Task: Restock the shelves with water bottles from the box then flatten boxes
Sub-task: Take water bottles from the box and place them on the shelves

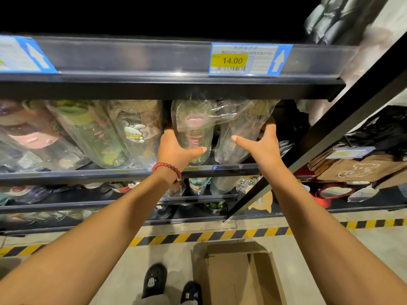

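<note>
Reaching up with both arms, the person has a bottle in each hand on the shelf (123, 171) just under the price rail. Left hand (176, 148) is wrapped round the lower body of a clear water bottle (193, 128): thumb across the front, fingers curled behind its left side. That bottle sits in a crinkled clear plastic bag, shows a pink lid piece near the top and pink lettering down its front, and leans back with its base at the shelf's front lip. A red bead bracelet (167, 169) circles the left wrist.

Right hand (262, 144) grips the second bagged bottle (240, 133) just beside the first, thumb stretched over the front, fingers hooked round its right side. This one is clear too; its print is too blurred to read.

To the left on the same shelf, three more bagged bottles (105, 133) can be told apart, one with a white cartoon rabbit sticker, before blur takes over. Overhead, the upper shelf edge (154, 80) hangs low across the bottle tops, carrying a price tag (251, 59) reading 14.00 and part of another tag at far left. A black slanted upright (330, 128) crosses close to the right forearm.

Lower shelves hold more bottles, too blurred to count. Down on the floor: one open cardboard box (237, 274), flaps up, a yellow-and-black hazard stripe (209, 235) behind it, and two dark shoes (154, 280) to its left.
</note>
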